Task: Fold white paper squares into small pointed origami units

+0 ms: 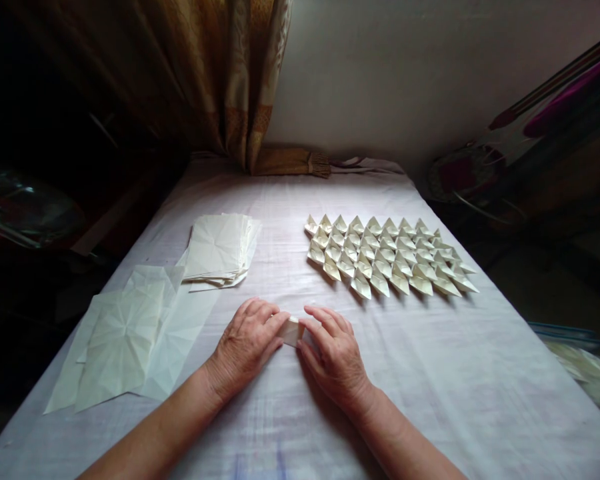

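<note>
Between my two hands, low over the middle of the cloth, is a small folded piece of cream paper. My left hand pinches its left side with thumb and fingers. On its right side my right hand grips it in the same way, thumb below and fingers above. Fingertips hide both ends of the paper. Beyond my right hand stand rows of small folded paper boats, set close together with their points up. A stack of creased paper sheets lies beyond my left hand.
Thin creased sheets lie spread at the left of the table. A pale cloth covers the table. A gold-brown curtain hangs over its far edge, against a grey wall. Plastic bags lie beyond the right edge.
</note>
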The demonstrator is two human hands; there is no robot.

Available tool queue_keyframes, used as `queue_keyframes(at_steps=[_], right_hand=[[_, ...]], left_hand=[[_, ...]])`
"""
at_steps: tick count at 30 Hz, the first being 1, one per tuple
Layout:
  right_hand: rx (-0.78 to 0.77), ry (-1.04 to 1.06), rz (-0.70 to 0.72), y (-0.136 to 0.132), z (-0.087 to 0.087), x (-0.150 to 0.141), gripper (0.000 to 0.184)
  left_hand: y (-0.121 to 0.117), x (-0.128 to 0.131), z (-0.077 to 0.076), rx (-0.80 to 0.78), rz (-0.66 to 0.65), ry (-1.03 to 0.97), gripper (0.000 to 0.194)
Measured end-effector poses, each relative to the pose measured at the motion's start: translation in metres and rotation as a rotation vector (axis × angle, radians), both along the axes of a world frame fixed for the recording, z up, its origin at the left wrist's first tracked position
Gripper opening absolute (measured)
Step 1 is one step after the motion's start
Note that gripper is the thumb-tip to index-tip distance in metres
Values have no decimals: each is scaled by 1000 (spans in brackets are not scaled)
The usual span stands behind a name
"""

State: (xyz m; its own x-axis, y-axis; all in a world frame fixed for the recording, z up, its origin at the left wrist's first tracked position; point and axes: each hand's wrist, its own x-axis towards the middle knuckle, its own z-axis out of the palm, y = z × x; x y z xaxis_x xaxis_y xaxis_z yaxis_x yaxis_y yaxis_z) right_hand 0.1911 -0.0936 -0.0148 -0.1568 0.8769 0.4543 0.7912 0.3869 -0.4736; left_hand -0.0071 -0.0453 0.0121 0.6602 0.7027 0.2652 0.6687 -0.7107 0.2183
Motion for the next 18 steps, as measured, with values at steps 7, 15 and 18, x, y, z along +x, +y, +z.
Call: queue_keyframes(at_steps=[7,15,18], right_hand=[[28,81,31,-2,5,-2,13],[107,16,83,0,6,-2,21],[91,-36,46,1,6,-3,19]], left_hand=[[5,9,2,97,-62,-47,13],[17,11,-3,165,-201,-75,22],[21,6,-9,174,-229,-97,22]])
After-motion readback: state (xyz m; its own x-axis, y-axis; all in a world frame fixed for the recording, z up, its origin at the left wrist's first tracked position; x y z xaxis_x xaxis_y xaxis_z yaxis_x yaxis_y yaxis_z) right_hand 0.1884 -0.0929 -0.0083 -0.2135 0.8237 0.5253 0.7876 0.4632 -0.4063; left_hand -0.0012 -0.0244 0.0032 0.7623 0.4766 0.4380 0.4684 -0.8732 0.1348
